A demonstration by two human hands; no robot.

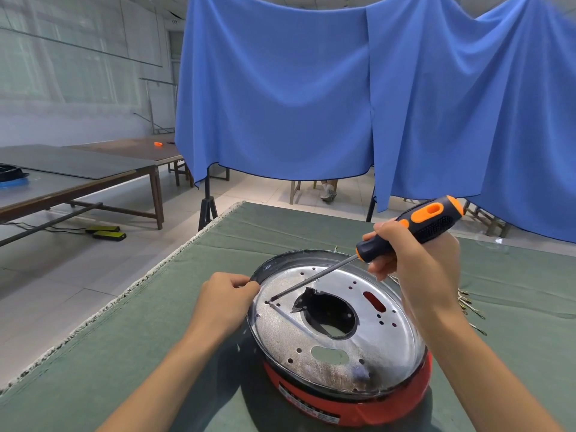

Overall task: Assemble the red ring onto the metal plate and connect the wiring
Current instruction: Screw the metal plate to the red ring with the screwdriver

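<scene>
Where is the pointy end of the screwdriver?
The screwdriver tip sits on a small hole at the metal plate's far left edge, beside the left hand.

The red ring (349,403) carries a white label (307,406) on its near side. Its print is too small and blurred to read. No other text is legible anywhere.

The metal plate (336,350) is shiny, with a bumpy, grainy look. The red ring (349,406) below it is smooth, glossy plastic. The screwdriver (408,230) has a plastic handle and thin metal rod. Soft, dull green cloth (149,322) covers the surface.
</scene>
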